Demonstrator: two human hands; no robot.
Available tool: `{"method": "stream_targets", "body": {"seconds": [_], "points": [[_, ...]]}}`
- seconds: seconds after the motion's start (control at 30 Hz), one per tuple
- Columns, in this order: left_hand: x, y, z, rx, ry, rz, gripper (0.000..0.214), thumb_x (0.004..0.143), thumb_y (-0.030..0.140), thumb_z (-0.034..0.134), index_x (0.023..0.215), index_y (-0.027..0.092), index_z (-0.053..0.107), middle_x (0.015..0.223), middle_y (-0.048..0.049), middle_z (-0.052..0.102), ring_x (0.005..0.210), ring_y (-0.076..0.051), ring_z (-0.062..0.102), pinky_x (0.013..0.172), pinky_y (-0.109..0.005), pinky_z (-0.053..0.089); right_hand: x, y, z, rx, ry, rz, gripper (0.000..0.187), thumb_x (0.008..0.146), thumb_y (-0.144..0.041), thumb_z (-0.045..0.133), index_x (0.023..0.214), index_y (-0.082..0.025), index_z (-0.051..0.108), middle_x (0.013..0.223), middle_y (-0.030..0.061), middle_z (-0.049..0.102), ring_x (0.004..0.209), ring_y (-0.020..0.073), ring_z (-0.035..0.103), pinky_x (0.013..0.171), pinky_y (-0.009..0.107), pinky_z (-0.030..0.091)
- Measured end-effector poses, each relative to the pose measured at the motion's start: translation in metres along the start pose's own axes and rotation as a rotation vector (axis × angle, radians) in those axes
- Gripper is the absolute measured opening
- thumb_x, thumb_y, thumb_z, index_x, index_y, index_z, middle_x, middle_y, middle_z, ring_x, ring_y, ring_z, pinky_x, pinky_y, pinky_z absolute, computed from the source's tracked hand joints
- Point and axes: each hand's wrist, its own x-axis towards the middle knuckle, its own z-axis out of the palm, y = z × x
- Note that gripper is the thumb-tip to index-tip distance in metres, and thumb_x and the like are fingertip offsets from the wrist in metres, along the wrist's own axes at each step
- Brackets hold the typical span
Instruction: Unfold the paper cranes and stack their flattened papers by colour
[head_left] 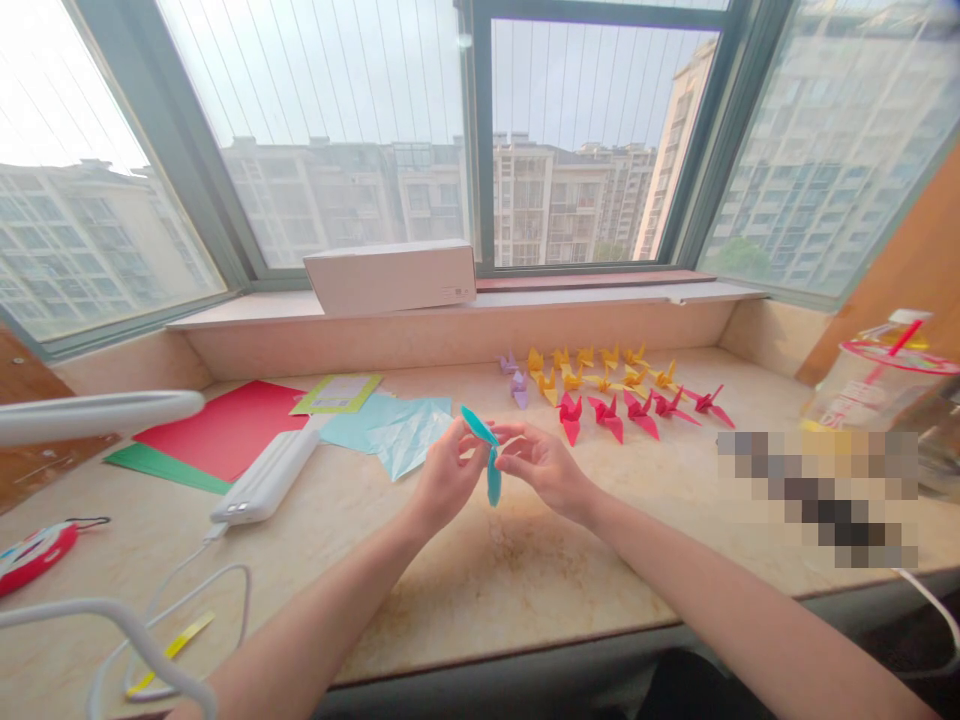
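One left hand [446,478] and one right hand [549,468] are pinching turquoise folded paper [478,426] at twelve o'clock above the desk [525,580], apparently steadying its narrow folds; red cranes [641,413] are sitting at two o'clock, seemingly grouped by colour; a red sheet [225,430] is lying at ten.

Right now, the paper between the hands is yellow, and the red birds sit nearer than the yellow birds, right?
No: in the head view, the paper between the left hand and right hand is turquoise, not yellow. The red birds do sit nearer than the yellow birds.
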Motion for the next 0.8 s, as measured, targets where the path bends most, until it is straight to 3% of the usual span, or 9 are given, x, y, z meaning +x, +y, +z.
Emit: {"method": "stream_targets", "body": {"seconds": [0.1, 0.23, 0.4, 0.8], "points": [[-0.004, 0.004, 0.001, -0.001, -0.109, 0.043, 0.026, 0.091, 0.040, 0.058, 0.107, 0.019, 0.061, 0.117, -0.0109, 0.068, 0.108, -0.026, 0.065, 0.081, -0.035, 0.056, 0.000, 0.001, -0.002, -0.029, 0.030, -0.002, 0.048, 0.076, -0.040, 0.078, 0.118, -0.023, 0.061, 0.095, 0.0040, 0.068, 0.082, 0.0182, 0.068, 0.076, 0.034, 0.056], [-0.007, 0.007, 0.000, -0.032, -0.198, 0.043, 0.031, 0.091, 0.041, 0.058, 0.111, 0.018, 0.063, 0.113, -0.0119, 0.070, 0.104, -0.027, 0.067, 0.079, -0.034, 0.055, 0.001, 0.002, -0.005, -0.140, 0.053, -0.047, 0.038, 0.077, -0.044, 0.076, 0.107, -0.022, 0.065, 0.096, 0.0031, 0.063, 0.078, 0.0154, 0.065, 0.069, 0.030, 0.055], [-0.004, 0.005, -0.001, -0.068, -0.170, 0.000, 0.034, 0.087, 0.044, 0.063, 0.111, 0.020, 0.063, 0.118, -0.0118, 0.069, 0.108, -0.028, 0.066, 0.077, -0.032, 0.055, 0.000, -0.002, -0.007, -0.269, 0.000, -0.064, 0.037, 0.082, -0.046, 0.071, 0.112, -0.025, 0.067, 0.105, 0.0046, 0.058, 0.081, 0.0153, 0.064, 0.072, 0.030, 0.055], [0.000, 0.001, -0.002, -0.203, -0.143, -0.040, 0.034, 0.085, 0.049, 0.064, 0.099, 0.017, 0.061, 0.109, -0.0115, 0.073, 0.100, -0.027, 0.070, 0.078, -0.036, 0.057, -0.003, -0.008, -0.006, -0.162, -0.019, -0.027, 0.031, 0.083, -0.039, 0.069, 0.108, -0.022, 0.062, 0.106, 0.0042, 0.062, 0.077, 0.0138, 0.064, 0.068, 0.029, 0.054]]}}
